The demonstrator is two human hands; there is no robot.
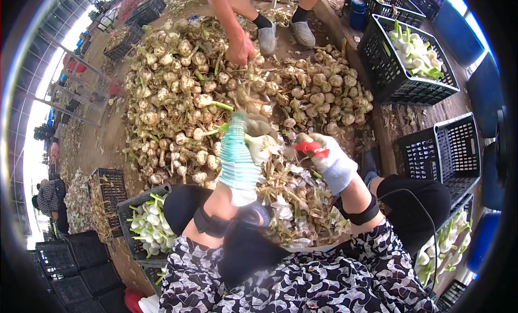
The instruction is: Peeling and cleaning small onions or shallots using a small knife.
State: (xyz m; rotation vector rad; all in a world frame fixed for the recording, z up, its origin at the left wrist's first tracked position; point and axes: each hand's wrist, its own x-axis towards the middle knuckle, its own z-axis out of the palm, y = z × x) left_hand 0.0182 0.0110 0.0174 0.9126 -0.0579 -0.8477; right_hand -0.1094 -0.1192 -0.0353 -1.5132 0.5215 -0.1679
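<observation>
My left hand [239, 149], in a teal-and-white striped glove with greyish fingers, grips a garlic bulb [264, 148] by its green stem. Its outer skin is pale and partly loose. To the right, my right hand [330, 157] wears a white knit glove with red material [311, 148] around the thumb and fingers. Those fingers are curled and blurred, so whether they hold anything cannot be made out. Beyond both hands lies a large heap of unpeeled garlic bulbs [162, 106] with dry roots and stems. Peeled skins and leaf scraps [291, 207] cover the ground between my knees.
Another person's bare hand [241, 50] reaches into the heap opposite me. Black crates with cleaned garlic stand at left [125, 209], upper right [408, 86] and lower right. Another black crate [457, 151] sits beside my right knee. Blue barrels [485, 94] line the right side.
</observation>
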